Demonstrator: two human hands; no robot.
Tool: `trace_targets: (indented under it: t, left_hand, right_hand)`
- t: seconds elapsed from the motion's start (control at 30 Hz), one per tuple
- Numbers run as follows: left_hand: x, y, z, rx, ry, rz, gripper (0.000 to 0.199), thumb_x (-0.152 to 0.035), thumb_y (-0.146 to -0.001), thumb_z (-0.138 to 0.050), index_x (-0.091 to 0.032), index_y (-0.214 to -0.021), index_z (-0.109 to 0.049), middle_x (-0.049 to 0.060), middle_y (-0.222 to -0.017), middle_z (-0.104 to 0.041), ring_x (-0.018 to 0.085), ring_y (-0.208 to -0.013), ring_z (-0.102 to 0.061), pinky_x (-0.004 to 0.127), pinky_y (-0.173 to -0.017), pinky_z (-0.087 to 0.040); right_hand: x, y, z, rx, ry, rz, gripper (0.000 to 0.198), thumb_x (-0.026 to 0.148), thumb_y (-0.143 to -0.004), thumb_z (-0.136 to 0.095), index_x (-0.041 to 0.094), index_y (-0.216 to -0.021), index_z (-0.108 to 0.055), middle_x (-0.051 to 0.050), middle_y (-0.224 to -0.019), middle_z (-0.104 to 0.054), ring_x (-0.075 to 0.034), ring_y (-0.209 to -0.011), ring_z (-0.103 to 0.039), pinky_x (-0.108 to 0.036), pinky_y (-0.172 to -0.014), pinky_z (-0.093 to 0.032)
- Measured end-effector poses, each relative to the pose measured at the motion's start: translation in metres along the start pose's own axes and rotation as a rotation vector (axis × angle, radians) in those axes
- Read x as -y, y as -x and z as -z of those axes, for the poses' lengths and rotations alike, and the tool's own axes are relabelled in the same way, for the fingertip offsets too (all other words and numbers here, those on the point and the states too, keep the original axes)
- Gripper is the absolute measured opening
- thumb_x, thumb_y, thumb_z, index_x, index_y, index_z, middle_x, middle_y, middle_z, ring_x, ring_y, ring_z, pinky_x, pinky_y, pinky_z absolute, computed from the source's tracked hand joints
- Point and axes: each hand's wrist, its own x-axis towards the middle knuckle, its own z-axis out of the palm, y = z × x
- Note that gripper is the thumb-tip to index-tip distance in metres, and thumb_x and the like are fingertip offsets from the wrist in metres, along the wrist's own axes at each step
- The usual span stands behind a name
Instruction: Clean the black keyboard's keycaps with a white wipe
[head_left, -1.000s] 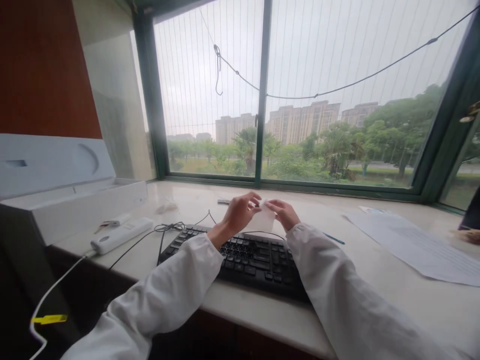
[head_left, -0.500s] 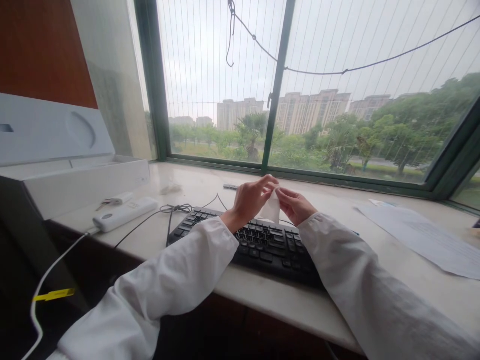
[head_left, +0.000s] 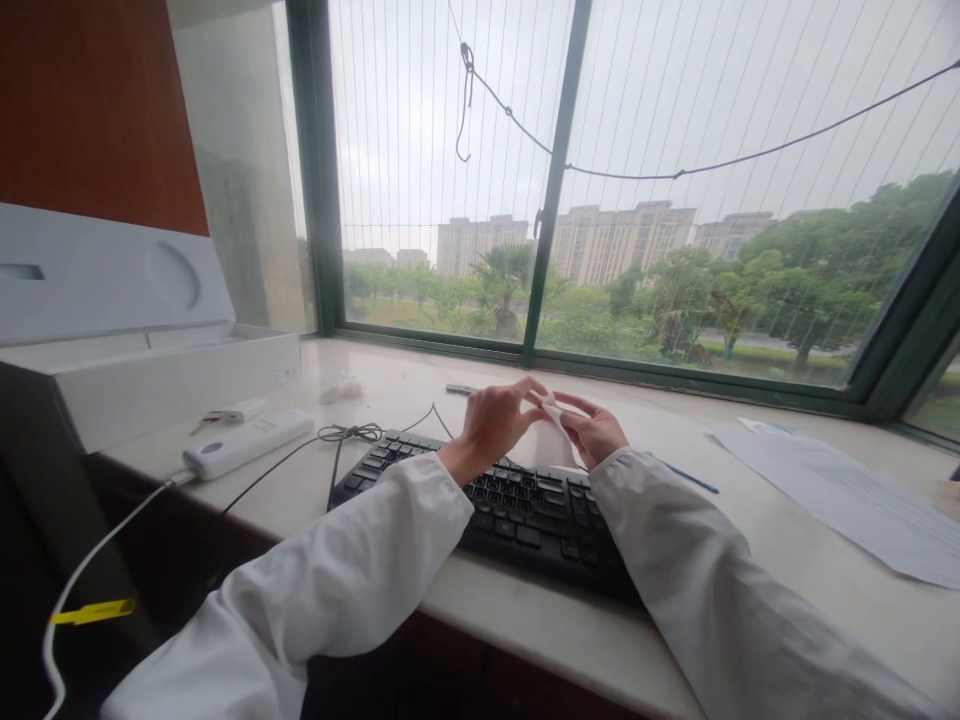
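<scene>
Above the back of a black keyboard (head_left: 525,515), my two hands meet around a thin white tissue or wipe (head_left: 556,428). My left hand (head_left: 499,422) pinches the tissue's upper edge between thumb and fingers. My right hand (head_left: 595,430) has its fingers closed on the tissue from the other side, and a loose part hangs down between the hands. Several dark square gaps show in the middle of the keyboard, where keycaps appear to be off. My forearms in white sleeves cover parts of the keyboard's left and right.
A white power strip (head_left: 247,445) and an open white box (head_left: 180,375) stand at left. The keyboard's tied cable (head_left: 351,433) lies nearby. Printed paper (head_left: 840,495) and a thin dark stick (head_left: 686,475) lie at right. A window frame (head_left: 551,200) rises behind the sill.
The tissue has been bunched and turned between my fingers, and my right fingers have shifted around it. The view has tilted slightly upward, so everything sits lower in the picture.
</scene>
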Motion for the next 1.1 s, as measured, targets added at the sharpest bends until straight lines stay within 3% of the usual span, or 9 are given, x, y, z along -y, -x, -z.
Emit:
trace_targets:
  t: [0.2, 0.33, 0.5, 0.6, 0.8, 1.1]
  left_hand:
    - [0.006, -0.004, -0.006, -0.039, 0.180, 0.103, 0.029, -0.049, -0.076, -0.070, -0.029, -0.097, -0.066, -0.001, -0.086, -0.074, 0.016, -0.067, -0.066, 0.029, -0.066, -0.047]
    - [0.011, -0.006, -0.009, -0.038, 0.337, 0.134, 0.034, -0.050, -0.073, -0.072, -0.025, -0.095, -0.067, 0.002, -0.084, -0.074, 0.015, -0.063, -0.065, 0.029, -0.063, -0.049]
    - [0.008, -0.003, -0.008, -0.047, 0.287, 0.091, 0.023, -0.043, -0.077, -0.071, -0.025, -0.092, -0.068, 0.000, -0.080, -0.073, 0.016, -0.069, -0.066, 0.028, -0.066, -0.050]
    - [0.008, -0.003, -0.008, -0.044, 0.312, 0.112, 0.022, -0.042, -0.078, -0.070, -0.025, -0.091, -0.069, 0.000, -0.081, -0.073, 0.016, -0.071, -0.067, 0.028, -0.065, -0.050]
    - [0.008, -0.005, -0.008, -0.079, 0.288, 0.095, 0.021, -0.045, -0.081, -0.065, -0.026, -0.083, -0.070, 0.000, -0.084, -0.074, 0.015, -0.069, -0.065, 0.026, -0.061, -0.047]
    - [0.006, -0.003, -0.006, -0.100, 0.275, 0.079, 0.022, -0.045, -0.081, -0.065, -0.024, -0.086, -0.069, 0.000, -0.084, -0.073, 0.016, -0.078, -0.066, 0.025, -0.065, -0.047]
  right_hand:
    - [-0.002, -0.001, 0.001, 0.018, -0.027, 0.034, 0.046, 0.023, -0.049, -0.089, 0.017, -0.092, -0.072, -0.005, -0.073, -0.075, -0.020, -0.064, -0.070, -0.028, -0.058, -0.060]
    - [-0.003, 0.002, -0.002, 0.052, -0.061, 0.038, 0.048, 0.019, -0.048, -0.089, 0.018, -0.093, -0.071, -0.004, -0.078, -0.075, -0.019, -0.064, -0.070, -0.030, -0.060, -0.059]
    - [-0.003, 0.006, -0.004, 0.091, -0.055, -0.128, 0.035, 0.014, -0.058, -0.080, 0.016, -0.092, -0.072, -0.005, -0.071, -0.073, -0.019, -0.061, -0.068, -0.030, -0.060, -0.057]
    - [-0.003, 0.006, -0.005, 0.152, -0.100, -0.155, 0.040, 0.016, -0.061, -0.077, 0.016, -0.101, -0.070, -0.006, -0.075, -0.074, -0.021, -0.064, -0.068, -0.031, -0.061, -0.055]
    - [-0.004, -0.001, -0.006, 0.011, -0.134, -0.094, 0.044, 0.014, -0.056, -0.077, 0.020, -0.099, -0.067, 0.000, -0.066, -0.071, -0.017, -0.056, -0.066, -0.028, -0.056, -0.054]
    - [-0.004, 0.005, -0.007, 0.131, -0.084, 0.005, 0.039, 0.033, -0.058, -0.083, 0.020, -0.093, -0.071, -0.002, -0.082, -0.074, -0.019, -0.075, -0.069, -0.028, -0.067, -0.055]
